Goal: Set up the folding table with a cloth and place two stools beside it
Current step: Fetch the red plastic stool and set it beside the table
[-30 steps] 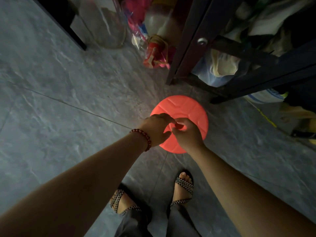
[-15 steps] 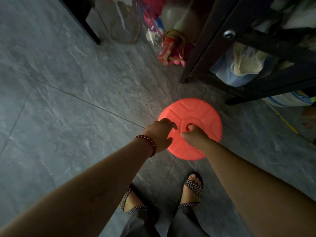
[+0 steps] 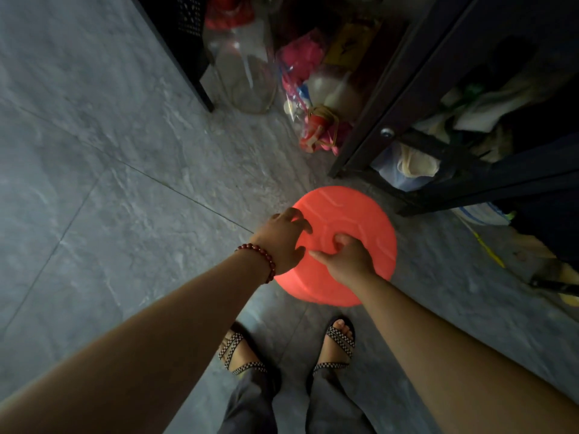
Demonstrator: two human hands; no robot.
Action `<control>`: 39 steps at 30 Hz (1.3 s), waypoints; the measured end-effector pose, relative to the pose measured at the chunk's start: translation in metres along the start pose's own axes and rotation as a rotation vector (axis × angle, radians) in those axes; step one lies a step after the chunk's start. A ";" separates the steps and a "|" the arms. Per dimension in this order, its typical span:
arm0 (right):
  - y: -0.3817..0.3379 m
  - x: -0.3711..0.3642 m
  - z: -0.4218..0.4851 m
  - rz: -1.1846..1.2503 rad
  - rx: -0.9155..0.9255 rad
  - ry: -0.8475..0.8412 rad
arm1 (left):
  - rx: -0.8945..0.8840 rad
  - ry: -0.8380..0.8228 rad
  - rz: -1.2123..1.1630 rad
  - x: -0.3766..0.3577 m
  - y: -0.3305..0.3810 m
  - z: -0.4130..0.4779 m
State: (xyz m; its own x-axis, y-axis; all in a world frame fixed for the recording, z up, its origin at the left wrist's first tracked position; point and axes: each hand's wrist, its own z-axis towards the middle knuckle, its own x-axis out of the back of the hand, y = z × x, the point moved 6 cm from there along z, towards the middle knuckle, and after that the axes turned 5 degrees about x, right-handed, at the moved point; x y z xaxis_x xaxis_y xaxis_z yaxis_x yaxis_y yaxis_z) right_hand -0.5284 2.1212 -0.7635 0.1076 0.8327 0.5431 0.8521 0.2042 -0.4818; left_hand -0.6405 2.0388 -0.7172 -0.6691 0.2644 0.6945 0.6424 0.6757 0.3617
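The right hand (image 3: 347, 260) is hooking curled fingers into the red stool (image 3: 365, 211), the left hand (image 3: 283, 241) is steadying it with fingers apart, and a lift is probably coming next.

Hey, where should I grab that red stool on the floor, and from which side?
Probably the hole in the middle of the stool, from above on your side: its top lies flat, the right hand hooks fingers there, the left hand rests at the rim, and a dark rack crowds the far side.
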 end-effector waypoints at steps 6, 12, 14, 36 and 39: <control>-0.069 0.051 -0.054 -0.098 0.109 -0.026 | 0.070 0.155 -0.071 0.075 0.022 -0.060; -0.144 0.097 -0.114 -0.116 0.247 -0.057 | 0.171 0.337 -0.157 0.152 0.043 -0.123; -0.168 0.110 -0.136 -0.077 0.299 -0.060 | 0.213 0.390 -0.183 0.178 0.048 -0.147; -0.409 0.102 -0.388 -0.601 1.057 -0.191 | 0.752 0.707 -0.703 0.288 -0.015 -0.450; -0.429 0.072 -0.410 -0.631 1.105 -0.221 | 0.780 0.763 -0.730 0.284 -0.040 -0.482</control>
State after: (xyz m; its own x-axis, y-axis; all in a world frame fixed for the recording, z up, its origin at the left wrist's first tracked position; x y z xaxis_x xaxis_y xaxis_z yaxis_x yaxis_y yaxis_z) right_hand -0.6761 1.8831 -0.2358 -0.3328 0.4825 0.8102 -0.1600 0.8179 -0.5527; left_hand -0.6759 1.7551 -0.2344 -0.2247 -0.6089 0.7608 -0.3311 0.7820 0.5280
